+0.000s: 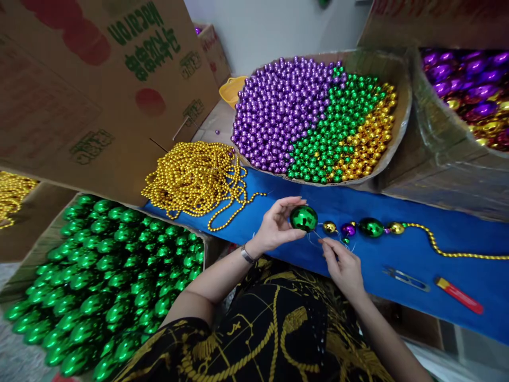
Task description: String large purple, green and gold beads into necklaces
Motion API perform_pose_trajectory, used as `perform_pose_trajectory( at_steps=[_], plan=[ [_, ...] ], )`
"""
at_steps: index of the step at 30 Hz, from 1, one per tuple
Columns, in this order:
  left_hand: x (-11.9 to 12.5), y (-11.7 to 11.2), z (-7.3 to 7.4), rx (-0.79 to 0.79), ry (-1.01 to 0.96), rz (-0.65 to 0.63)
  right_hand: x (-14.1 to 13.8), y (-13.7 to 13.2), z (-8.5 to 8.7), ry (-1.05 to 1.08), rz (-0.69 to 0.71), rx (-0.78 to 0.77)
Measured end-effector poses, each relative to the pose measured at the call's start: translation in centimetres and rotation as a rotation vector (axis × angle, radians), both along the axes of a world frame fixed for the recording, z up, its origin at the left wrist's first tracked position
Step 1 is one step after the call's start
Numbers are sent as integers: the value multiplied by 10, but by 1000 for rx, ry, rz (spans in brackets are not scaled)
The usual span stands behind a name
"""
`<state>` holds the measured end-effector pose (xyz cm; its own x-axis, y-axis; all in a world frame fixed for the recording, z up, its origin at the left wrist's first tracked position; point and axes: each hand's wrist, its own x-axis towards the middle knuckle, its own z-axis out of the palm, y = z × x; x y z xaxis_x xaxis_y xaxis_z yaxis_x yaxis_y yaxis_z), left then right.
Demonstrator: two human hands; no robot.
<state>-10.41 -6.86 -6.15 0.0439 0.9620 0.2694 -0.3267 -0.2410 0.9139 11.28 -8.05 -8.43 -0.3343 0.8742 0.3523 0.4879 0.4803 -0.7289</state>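
My left hand [275,225] grips a large shiny green ball [304,218] between thumb and fingers, just above the blue table top [397,265]. My right hand [342,264] is below and to the right of it, fingers pinched on a thin needle or thread that points into the ball. To the right, a strand [369,228] lies on the blue surface: a gold bead, a purple bead, a green ball, a gold bead, then a thin gold bead chain [449,252] trailing right.
A cardboard tray [401,127] of purple, green and gold beads stands behind. A pile of gold bead chains [194,178] lies at left. A box of green balls [107,281] is lower left. Snips [405,277] and a red lighter [458,295] lie at right.
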Motion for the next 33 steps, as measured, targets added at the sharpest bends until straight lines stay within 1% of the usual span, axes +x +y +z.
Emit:
perform_pose_trajectory(
  at_steps=[4,9,13,16,19,22,25,28,30,33],
  plan=[
    [0,-1,1,20,4,-36,3,0,-2,13,-2,-13],
    [1,-1,-1,-30,-38,-21,5,0,-2,9,9,-57],
    [3,-1,0,-20,-37,-31,4,0,1,-3,5,-33],
    [3,0,-1,-18,-82,-30,5,0,0,5,10,-36],
    [3,1,-3,-37,-132,-24,6,-1,-3,19,13,-96],
    [1,3,-3,-57,-134,-29,5,-1,-6,8,13,-169],
    [2,3,-2,-62,-130,-47,4,0,-7,-24,12,-172],
    [5,2,0,-99,-171,-27,3,-1,-8,-41,37,-167],
    [8,2,1,-144,-208,-4,4,-3,-9,-51,48,-199],
    [11,1,3,-196,-255,-2,5,-5,-11,-54,19,-238]
  ],
)
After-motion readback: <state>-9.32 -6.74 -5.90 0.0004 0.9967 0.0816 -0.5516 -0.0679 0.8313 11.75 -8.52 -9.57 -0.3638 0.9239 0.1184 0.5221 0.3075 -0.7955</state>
